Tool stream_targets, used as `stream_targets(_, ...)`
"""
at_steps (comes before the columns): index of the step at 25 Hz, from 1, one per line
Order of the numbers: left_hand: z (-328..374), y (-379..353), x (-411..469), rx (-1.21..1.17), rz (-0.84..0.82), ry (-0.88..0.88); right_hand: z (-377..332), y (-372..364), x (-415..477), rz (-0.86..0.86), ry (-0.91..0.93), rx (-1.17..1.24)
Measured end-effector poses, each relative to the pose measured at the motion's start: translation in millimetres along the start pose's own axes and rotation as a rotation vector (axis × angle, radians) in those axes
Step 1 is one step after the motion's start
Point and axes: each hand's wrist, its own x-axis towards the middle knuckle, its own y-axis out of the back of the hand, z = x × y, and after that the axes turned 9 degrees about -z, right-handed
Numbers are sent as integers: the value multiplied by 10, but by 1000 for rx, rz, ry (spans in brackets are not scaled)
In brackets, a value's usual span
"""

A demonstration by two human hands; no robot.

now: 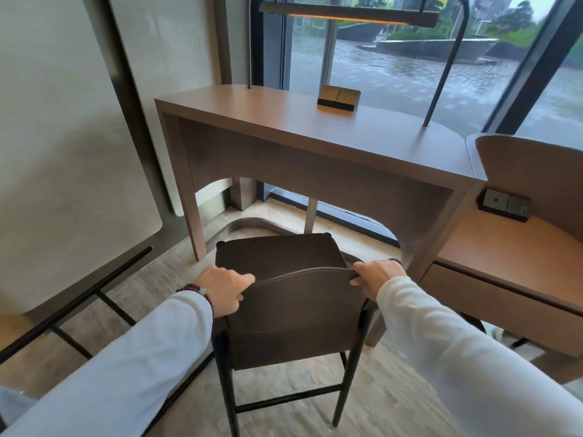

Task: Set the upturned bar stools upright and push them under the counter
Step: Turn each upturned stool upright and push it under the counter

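Rain-wet paving shows through the tall window (410, 74) behind a brown wooden counter (284, 121), which has a curved opening between its legs. On the counter top sits a small brass-faced socket block (338, 98), and a long lamp bar (347, 12) hangs above it on two thin bent posts. Directly before me the dark brown bar stool (293, 310) stands upright on its black legs on the pale floor (157, 279), its seat pointing toward the counter's opening and its backrest toward me; it stands just in front of that opening, and I cannot tell whether the seat's front edge is under the top. My left hand (225, 288) grips the top left corner of the backrest, fingers curled over its upper edge, with a beaded bracelet (202, 293) at the wrist below a white sleeve. My right hand (377, 275) holds the top right corner the same way, fingers wrapped round the rim. To my right a lower desk (504, 257) adjoins the counter, with a dark socket box (504, 205) on it. At the left a large white panel (63, 152) leans beside the wall, with a black metal frame (79, 298) along its lower edge.
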Motion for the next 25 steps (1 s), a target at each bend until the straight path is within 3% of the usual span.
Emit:
stream_targets(14, -723, 519, 746, -50, -79, -185, 192, 543, 832, -72, -37, -41)
stream_targets(25, -662, 637, 1066, 119, 5, -291, 276, 353, 551, -86, -131, -42)
